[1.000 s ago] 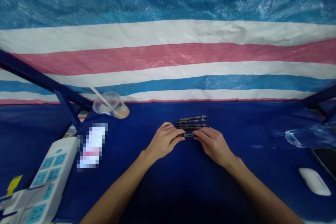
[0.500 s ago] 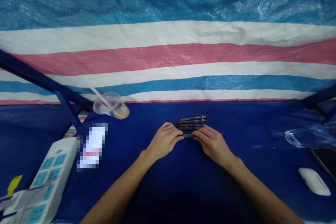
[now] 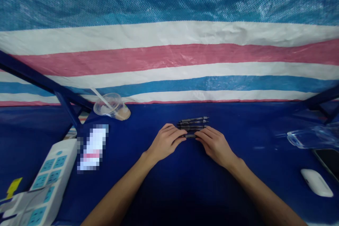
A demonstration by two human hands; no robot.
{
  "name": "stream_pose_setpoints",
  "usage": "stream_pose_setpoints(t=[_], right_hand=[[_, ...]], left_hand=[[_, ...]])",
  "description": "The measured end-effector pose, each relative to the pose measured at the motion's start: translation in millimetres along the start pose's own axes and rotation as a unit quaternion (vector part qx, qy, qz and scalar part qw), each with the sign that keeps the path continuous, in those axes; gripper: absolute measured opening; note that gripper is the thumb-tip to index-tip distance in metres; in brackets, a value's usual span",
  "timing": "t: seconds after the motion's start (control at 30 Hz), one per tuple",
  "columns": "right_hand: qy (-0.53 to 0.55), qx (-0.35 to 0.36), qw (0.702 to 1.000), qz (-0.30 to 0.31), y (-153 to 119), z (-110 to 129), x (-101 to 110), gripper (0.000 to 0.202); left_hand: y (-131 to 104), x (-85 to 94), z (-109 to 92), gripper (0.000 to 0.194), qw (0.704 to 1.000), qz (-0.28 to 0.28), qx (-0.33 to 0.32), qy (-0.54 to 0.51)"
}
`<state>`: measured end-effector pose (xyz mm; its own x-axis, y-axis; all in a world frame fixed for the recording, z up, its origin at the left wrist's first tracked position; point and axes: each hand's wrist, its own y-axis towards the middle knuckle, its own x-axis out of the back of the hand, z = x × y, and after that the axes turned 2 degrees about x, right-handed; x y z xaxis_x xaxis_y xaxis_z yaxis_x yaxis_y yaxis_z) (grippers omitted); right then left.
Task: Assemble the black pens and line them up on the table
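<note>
Between my two hands a dark pen (image 3: 190, 136) lies sideways, just above or on the blue table (image 3: 148, 120). My left hand (image 3: 167, 142) pinches its left end between thumb and fingers. At its other end, my right hand (image 3: 214, 145) pinches the pen the same way. Only the short grey-black middle of that pen shows; both ends are hidden by my fingers. Right behind my fingertips lie several similar dark pens (image 3: 193, 120), roughly side by side, with their tips towards the right.
At the back left a clear plastic cup (image 3: 122, 111) with a straw lies tipped over. A pixelated bright phone-like object (image 3: 93, 147) and a white power strip (image 3: 54, 173) are on the left. On the right are a clear bottle (image 3: 309, 137), a dark phone (image 3: 328, 160) and a white mouse (image 3: 316, 183).
My left fingertips have shifted very slightly to the right along the pen. My right hand and the other pens look the same.
</note>
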<state>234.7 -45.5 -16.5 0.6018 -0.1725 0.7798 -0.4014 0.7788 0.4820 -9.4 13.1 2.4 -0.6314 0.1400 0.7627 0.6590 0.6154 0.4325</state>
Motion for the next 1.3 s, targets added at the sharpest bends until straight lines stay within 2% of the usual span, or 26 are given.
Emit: stream_pose_setpoints(t=[0.47, 0.7, 0.87, 1.13, 1.3], right_hand=[[0.006, 0.013, 1.000, -0.005, 0.3, 0.3, -0.8, 0.017], [-0.001, 0.011, 1.000, -0.008, -0.9, -1.1, -1.6, 0.018], [0.008, 0.008, 1.000, -0.004, -0.4, 0.2, -1.7, 0.018], [0.008, 0.013, 1.000, -0.018, 0.8, 1.2, -0.2, 0.017], [0.026, 0.010, 1.000, -0.015, 0.7, 2.8, 0.5, 0.018]], left_hand=[[0.4, 0.4, 0.2, 0.006, 1.000, 0.017, -0.005, -0.002], [0.6, 0.1, -0.1, 0.010, 1.000, -0.013, -0.009, -0.004], [0.9, 0.6, -0.2, 0.002, 1.000, -0.014, -0.016, -0.006], [-0.6, 1.2, 1.6, 0.007, 1.000, 0.010, -0.014, -0.004], [-0.1, 0.4, 0.6, 0.008, 1.000, -0.006, -0.007, 0.002]])
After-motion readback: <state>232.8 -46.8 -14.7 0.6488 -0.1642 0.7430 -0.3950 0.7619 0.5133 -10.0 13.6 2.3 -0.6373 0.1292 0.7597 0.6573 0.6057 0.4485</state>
